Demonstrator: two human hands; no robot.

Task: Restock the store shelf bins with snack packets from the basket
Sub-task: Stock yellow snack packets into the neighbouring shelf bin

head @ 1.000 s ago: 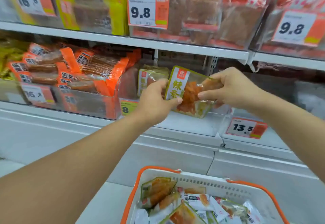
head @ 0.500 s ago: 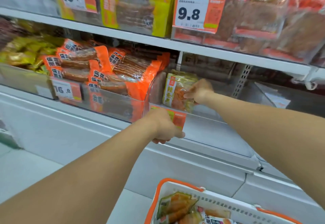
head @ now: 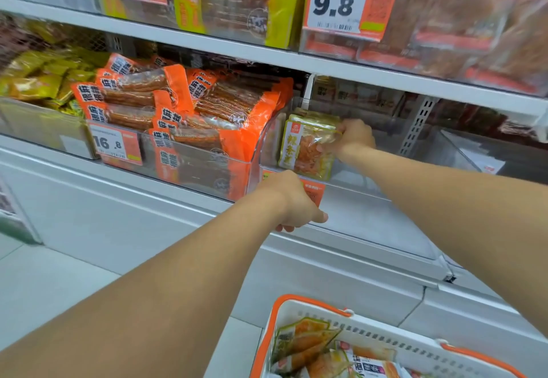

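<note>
Pinching a packet upright in a clear bin, right hand, left hand gripping the bin's front edge (fingers curled under), basket below.

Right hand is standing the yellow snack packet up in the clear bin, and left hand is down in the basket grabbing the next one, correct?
Not quite. The head view shows the left hand gripping the front edge of the clear bin, not in the basket. The right hand does hold the yellow snack packet upright in that bin.
</note>
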